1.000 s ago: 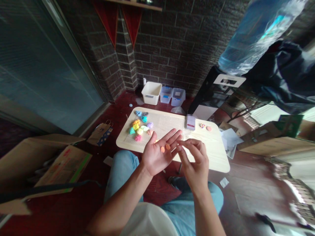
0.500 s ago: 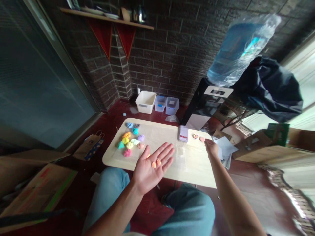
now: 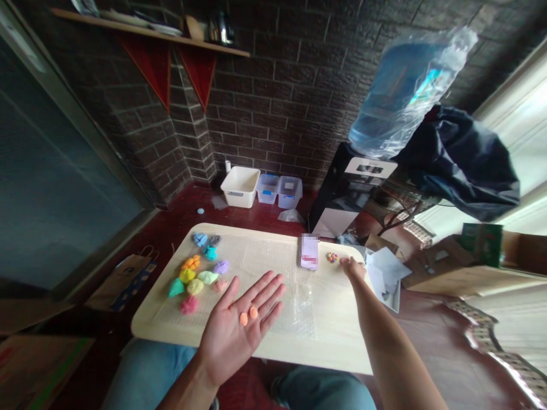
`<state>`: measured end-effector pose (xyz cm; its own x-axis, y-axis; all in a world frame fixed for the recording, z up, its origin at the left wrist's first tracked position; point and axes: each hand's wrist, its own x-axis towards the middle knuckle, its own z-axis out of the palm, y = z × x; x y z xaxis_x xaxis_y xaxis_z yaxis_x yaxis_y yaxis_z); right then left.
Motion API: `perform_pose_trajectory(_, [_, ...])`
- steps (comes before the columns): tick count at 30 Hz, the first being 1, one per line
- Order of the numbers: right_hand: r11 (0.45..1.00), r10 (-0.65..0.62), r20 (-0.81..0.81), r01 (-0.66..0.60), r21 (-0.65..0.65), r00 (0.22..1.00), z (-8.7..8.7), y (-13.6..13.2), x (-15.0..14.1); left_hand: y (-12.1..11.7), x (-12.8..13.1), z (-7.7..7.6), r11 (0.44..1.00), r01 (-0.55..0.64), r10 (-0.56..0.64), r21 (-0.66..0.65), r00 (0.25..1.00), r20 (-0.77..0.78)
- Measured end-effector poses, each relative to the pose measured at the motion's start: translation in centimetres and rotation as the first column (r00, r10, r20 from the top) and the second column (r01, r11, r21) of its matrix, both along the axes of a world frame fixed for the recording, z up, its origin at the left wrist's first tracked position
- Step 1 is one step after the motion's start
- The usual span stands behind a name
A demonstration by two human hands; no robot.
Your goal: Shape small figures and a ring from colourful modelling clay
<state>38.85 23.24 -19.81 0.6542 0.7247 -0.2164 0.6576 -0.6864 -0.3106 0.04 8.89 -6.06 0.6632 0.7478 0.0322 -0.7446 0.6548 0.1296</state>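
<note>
My left hand (image 3: pixel 231 339) is held palm up over the table's front edge, fingers spread flat. Two small flattened orange clay pieces (image 3: pixel 243 319) lie side by side on its palm. At the table's right end, my right hand (image 3: pixel 354 269) reaches down with its fingers drawn together; whatever they hold is hidden. Just left of those fingertips is a small cluster of multicoloured beads or balls (image 3: pixel 332 257). Several soft lumps of coloured clay, among them a pink lump (image 3: pixel 188 305) and an orange lump (image 3: pixel 191 262), sit on the table's left side.
A phone (image 3: pixel 309 251) lies near the far edge of the cream table (image 3: pixel 273 344). Behind the table are a white bin (image 3: pixel 240 196) and two clear plastic boxes (image 3: pixel 289 196). A water dispenser (image 3: pixel 342 193) stands at the back right, with cardboard boxes (image 3: pixel 453 267) beyond.
My right hand has left my left palm and moved right to the table's far right end, covering the pinkish disc there. The left hand stays open under the orange pieces. The view has shifted.
</note>
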Motion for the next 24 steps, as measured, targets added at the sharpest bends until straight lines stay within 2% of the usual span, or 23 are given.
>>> perform_pose_trajectory(3, [0.997, -0.062, -0.074, 0.065, 0.044, 0.995, 0.2, 0.3, -0.3, 0.4, 0.1, -0.2, 1.000, -0.014, 0.013, -0.027, 0.999, -0.043])
perform_pose_trajectory(6, [0.988, -0.084, -0.169, 0.103, 0.111, 0.982, 1.4, 0.1, -0.6, 0.6, 0.2, -0.2, 0.997, -0.040, 0.033, -0.063, 0.994, -0.105])
perform_pose_trajectory(9, [0.973, -0.048, -0.285, 0.109, 0.202, 0.957, 3.7, -0.4, -1.2, 0.6, 0.3, -0.1, 0.993, -0.061, 0.043, -0.105, 0.985, -0.168])
perform_pose_trajectory(12, [0.937, 0.068, -0.406, 0.081, 0.339, 0.912, 7.1, -1.6, -3.1, 0.5, 0.5, 0.2, 0.984, -0.070, 0.033, -0.166, 0.976, -0.215])
perform_pose_trajectory(16, [0.830, 0.362, -0.534, -0.003, 0.557, 0.764, 12.6, -5.1, -8.9, 0.0, 0.7, 1.1, 0.974, -0.024, -0.027, -0.226, 0.975, -0.220])
perform_pose_trajectory(19, [0.761, 0.546, -0.569, -0.082, 0.643, 0.615, 16.4, -9.3, -14.6, -1.0, 0.9, 2.3, 0.975, -0.005, -0.046, -0.220, 0.974, -0.223])
perform_pose_trajectory(21, [0.717, 0.653, -0.591, -0.136, 0.684, 0.473, 18.4, -12.2, -18.2, -2.0, 0.8, 3.1, 0.979, -0.006, -0.041, -0.205, 0.974, -0.223])
perform_pose_trajectory(22, [0.704, 0.682, -0.588, -0.172, 0.689, 0.436, 19.1, -13.5, -19.7, -2.6, 0.7, 3.5, 0.980, -0.012, -0.033, -0.198, 0.974, -0.223])
perform_pose_trajectory(24, [0.680, 0.707, -0.543, -0.224, 0.698, 0.454, 20.1, -15.6, -22.0, -3.7, 0.2, 4.1, 0.982, -0.035, -0.008, -0.187, 0.974, -0.225])
